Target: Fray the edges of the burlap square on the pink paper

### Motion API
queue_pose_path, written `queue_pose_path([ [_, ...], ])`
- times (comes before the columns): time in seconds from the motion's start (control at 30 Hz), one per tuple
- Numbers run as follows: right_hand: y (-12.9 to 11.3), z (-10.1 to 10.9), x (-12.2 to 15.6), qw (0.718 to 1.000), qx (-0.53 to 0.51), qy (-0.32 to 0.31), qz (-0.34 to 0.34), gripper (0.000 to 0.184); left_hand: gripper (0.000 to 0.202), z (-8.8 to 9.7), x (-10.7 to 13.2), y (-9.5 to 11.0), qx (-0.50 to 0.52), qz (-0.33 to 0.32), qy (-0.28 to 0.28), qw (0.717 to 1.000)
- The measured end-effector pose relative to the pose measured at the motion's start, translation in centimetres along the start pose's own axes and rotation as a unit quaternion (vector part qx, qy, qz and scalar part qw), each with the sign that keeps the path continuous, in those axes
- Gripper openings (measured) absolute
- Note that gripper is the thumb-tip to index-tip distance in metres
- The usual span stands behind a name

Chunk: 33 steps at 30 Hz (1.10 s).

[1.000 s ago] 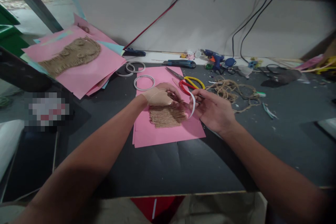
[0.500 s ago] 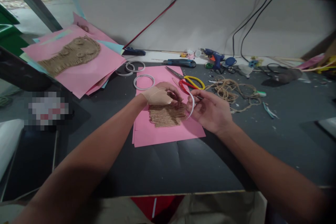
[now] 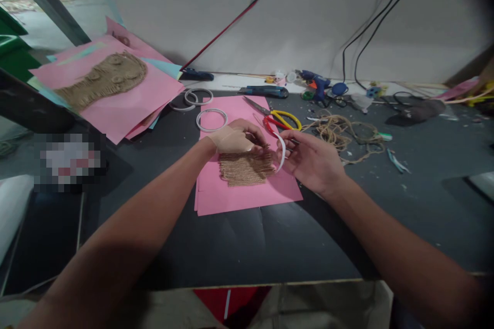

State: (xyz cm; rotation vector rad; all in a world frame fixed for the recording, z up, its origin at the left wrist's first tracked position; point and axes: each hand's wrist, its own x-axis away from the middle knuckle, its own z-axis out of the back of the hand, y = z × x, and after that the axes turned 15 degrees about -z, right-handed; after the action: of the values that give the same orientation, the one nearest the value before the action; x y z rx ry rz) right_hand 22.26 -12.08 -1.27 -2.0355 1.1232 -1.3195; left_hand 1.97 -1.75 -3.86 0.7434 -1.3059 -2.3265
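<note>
A panel of brown jute twine rows [image 3: 247, 170] lies on pink paper [image 3: 231, 204] in front of me. My left hand [image 3: 241, 138], with a tan patch across its back, rests on the panel's upper edge. Its fingers curl down at the upper right corner, on the twine; the fingertips are partly hidden. My right hand [image 3: 312, 162] is beside the panel's right edge, palm turned inward. Between its thumb and fingers is a narrow white tape strip [image 3: 282, 154], which curves down to the panel's right side.
Scissors [image 3: 276, 117] with red and yellow handles lie beyond my hands. Thin tape rolls [image 3: 211, 120] sit at left, tangled twine [image 3: 335, 131] at right. Behind are a box cutter [image 3: 266, 92] and a blue glue gun [image 3: 319, 87]. A twine-covered shape [image 3: 111, 79] lies on stacked paper.
My right hand has shifted very slightly to the right. The fingers of my left hand have settled lower over the panel's upper edge. The panel and tools are still.
</note>
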Motion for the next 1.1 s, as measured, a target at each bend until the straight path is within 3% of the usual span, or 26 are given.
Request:
queue_pose_path([
  [0.1, -0.3, 0.9, -0.3, 0.999, 0.036, 0.02, 0.023, 0.012, 0.018, 0.0, 0.0, 0.0, -0.008, 0.001, 0.002, 1.0],
  [0.37, -1.1, 2.3, -0.1, 0.973, 0.222, 0.057, 0.025, 0.045, 0.024, 0.2, -0.1, 0.1, -0.026, 0.001, -0.008, 1.0],
  [0.6, 0.1, 2.5, -0.7, 0.921, 0.361, 0.104, 0.105, 0.04, 0.024, 0.2, -0.1, 0.1, -0.041, -0.005, -0.004, 0.999],
  [1.1, 0.7, 2.4, -1.2, 0.91, 0.381, 0.103, 0.128, 0.034, 0.023, 0.1, 0.0, -0.3, -0.048, -0.005, 0.006, 0.999],
])
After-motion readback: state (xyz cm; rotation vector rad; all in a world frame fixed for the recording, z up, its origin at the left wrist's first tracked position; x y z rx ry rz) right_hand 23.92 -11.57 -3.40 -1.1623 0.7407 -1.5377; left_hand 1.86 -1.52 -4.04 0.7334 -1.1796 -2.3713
